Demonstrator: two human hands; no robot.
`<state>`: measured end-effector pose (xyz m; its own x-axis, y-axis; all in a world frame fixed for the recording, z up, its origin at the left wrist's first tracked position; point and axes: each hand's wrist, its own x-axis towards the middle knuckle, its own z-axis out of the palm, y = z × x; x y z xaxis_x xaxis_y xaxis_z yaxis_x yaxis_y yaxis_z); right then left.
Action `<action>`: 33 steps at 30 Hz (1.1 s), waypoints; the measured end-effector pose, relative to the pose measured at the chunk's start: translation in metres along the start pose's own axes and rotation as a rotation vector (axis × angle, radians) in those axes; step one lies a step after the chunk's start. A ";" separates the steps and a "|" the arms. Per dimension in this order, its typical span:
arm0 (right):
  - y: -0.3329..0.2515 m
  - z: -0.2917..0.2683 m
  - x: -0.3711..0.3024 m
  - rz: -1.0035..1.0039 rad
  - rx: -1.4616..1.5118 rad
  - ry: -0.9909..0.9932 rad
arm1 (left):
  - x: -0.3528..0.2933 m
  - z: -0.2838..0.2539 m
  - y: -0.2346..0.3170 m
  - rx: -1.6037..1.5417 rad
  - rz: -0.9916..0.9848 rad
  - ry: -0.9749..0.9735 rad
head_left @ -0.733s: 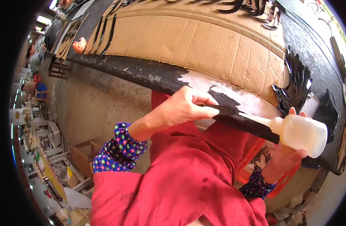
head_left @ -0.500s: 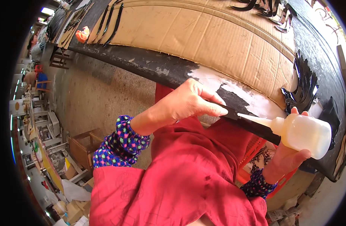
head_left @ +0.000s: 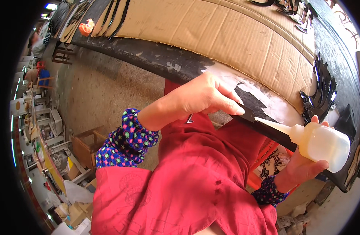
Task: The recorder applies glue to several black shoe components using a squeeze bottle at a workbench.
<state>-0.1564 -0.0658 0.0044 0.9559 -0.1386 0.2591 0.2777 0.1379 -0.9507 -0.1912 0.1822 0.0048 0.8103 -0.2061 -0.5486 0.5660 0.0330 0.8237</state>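
Observation:
My left hand (head_left: pixel 211 96) pinches a thin black strip (head_left: pixel 248 114) between thumb and fingers, just over the front edge of the table. A shiny, curved black tip (head_left: pixel 190 118) pokes out beneath that hand; its link to the strip is hidden by the hand. My right hand (head_left: pixel 299 168) is wrapped round a translucent squeeze bottle (head_left: pixel 325 145) with pale yellowish contents. The bottle is tilted sideways, its long tapered nozzle (head_left: pixel 272 125) pointing left. The nozzle tip is at the end of the strip; whether they touch, I cannot tell.
Cardboard (head_left: pixel 223 37) covers much of the dark, peeling table. A pile of shiny black strips (head_left: pixel 320 92) lies at its right end, with more curved strips (head_left: pixel 119 17) at far left beside crumpled orange material (head_left: pixel 86 27). A red basket (head_left: pixel 272 156) stands below the edge.
The whole view has shifted slightly. Both hands, the strip and the bottle appear a little farther right. The curved black tip below my left hand shows more now.

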 end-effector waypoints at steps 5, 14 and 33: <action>0.003 -0.002 0.001 -0.035 -0.008 0.003 | 0.003 -0.002 -0.001 -0.001 -0.007 -0.030; 0.004 -0.007 0.000 -0.001 0.064 -0.034 | 0.005 -0.003 -0.005 -0.021 -0.002 -0.048; 0.000 0.000 -0.001 0.061 0.050 -0.039 | 0.005 -0.001 -0.004 -0.055 -0.008 -0.063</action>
<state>-0.1571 -0.0652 0.0039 0.9738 -0.0902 0.2087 0.2227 0.1938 -0.9554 -0.1895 0.1817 -0.0012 0.7958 -0.2674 -0.5433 0.5810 0.0843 0.8096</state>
